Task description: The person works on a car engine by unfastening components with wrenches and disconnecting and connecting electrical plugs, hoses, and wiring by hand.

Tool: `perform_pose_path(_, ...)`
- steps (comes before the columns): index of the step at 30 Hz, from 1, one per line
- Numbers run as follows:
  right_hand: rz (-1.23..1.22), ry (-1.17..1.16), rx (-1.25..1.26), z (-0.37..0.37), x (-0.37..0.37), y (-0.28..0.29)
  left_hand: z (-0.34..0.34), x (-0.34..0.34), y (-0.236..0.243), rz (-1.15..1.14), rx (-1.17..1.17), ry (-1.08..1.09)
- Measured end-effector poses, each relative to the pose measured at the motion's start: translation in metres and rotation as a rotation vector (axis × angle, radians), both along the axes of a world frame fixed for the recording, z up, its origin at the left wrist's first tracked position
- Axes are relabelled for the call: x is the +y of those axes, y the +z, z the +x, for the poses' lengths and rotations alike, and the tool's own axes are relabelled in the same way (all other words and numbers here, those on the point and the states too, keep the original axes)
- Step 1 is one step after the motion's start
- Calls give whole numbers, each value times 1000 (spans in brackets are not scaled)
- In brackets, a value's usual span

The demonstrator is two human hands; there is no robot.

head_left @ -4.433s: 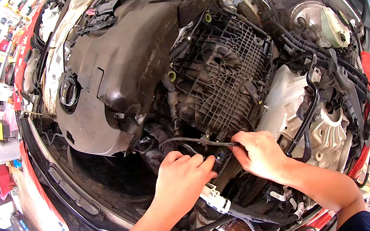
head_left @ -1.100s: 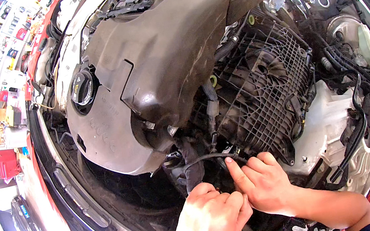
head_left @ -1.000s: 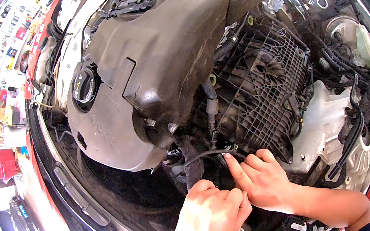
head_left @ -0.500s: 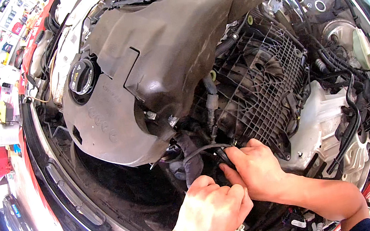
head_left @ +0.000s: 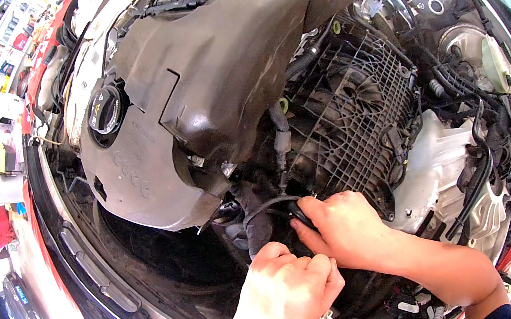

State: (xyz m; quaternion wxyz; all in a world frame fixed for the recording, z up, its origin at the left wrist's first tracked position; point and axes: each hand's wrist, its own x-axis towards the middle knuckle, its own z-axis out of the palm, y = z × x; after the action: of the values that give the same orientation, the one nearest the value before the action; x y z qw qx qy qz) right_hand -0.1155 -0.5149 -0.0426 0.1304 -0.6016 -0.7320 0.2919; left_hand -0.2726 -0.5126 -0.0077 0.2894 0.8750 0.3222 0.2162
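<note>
Both hands, the left hand (head_left: 287, 293) and the right hand (head_left: 345, 228), are bare, without gloves, rings or watch. Both forearms are uncovered; a dark blue sleeve edge (head_left: 502, 314) shows on the right arm.

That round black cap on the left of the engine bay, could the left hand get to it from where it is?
Probably yes. The round black cap sits uncovered on top of the big dark cover, with nothing over it. The left hand is closed low down near a thin black hose, so it would have to let go first.
</note>
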Motion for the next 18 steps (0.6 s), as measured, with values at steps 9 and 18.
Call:
perform_pose_path(9,13,4,180,7,-1,-9,4,0,5,1,7,-2)
perform_pose_path(18,60,8,0,-1,-4,-5,8,2,5,-15,3,15)
